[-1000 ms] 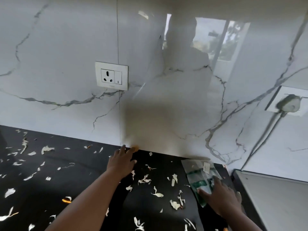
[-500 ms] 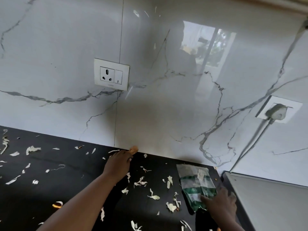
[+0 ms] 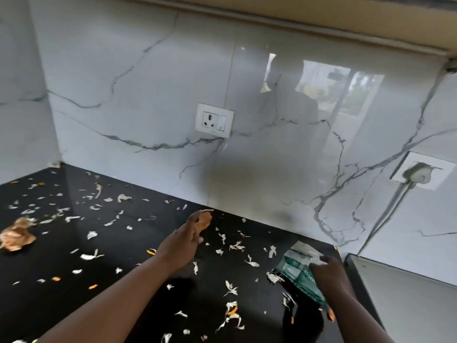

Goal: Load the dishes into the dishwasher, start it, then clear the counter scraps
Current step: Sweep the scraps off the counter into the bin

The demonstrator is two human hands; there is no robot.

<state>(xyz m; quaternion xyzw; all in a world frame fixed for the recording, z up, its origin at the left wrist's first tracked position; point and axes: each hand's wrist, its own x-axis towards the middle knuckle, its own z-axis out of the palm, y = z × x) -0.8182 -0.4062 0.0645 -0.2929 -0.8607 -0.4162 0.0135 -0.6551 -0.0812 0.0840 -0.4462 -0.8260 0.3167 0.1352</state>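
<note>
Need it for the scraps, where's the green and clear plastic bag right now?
Head view, lower right: the plastic bag is in the right hand, over the black counter.

**Peelings all over the black counter**

Pale and orange scraps point(image 3: 231, 288) lie scattered across the glossy black counter point(image 3: 49, 305). A larger brown papery peel point(image 3: 16, 235) sits at the far left. 1 brown peel point(image 3: 204, 220) is pinched at fingertip height.

The green and clear packet point(image 3: 300, 273) shows the partial letters "essen"; nothing else legible.
</note>
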